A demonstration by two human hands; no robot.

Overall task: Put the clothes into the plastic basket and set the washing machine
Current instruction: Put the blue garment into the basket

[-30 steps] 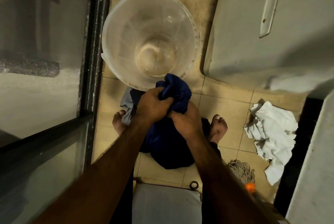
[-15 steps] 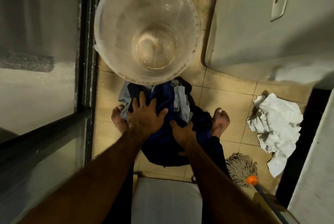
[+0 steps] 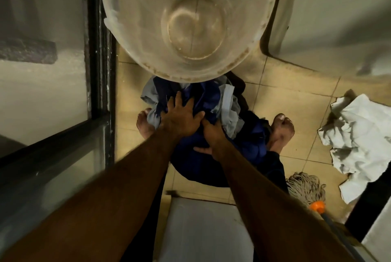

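Note:
The translucent round plastic basket (image 3: 131, 18) stands on the tiled floor ahead of me with nothing in it. Just below its near rim, between my bare feet, lies a pile of dark blue and grey-blue clothes (image 3: 224, 100). My left hand (image 3: 179, 117) rests flat on top of the pile with its fingers spread. My right hand (image 3: 211, 136) is beside it, its fingers dug into the blue cloth and its thumb showing underneath. The grey-white washing machine (image 3: 338, 18) fills the upper right.
A glass door with a black frame (image 3: 99, 50) runs along the left. A crumpled white cloth (image 3: 359, 134) lies on the floor at right, with a mop head (image 3: 304, 185) and its orange collar (image 3: 316, 206) below it. A white panel (image 3: 201, 230) sits under my arms.
A second ago both hands held a blue garment up near the basket's rim. They have dropped onto the pile, the left hand has spread flat, and my view has moved closer.

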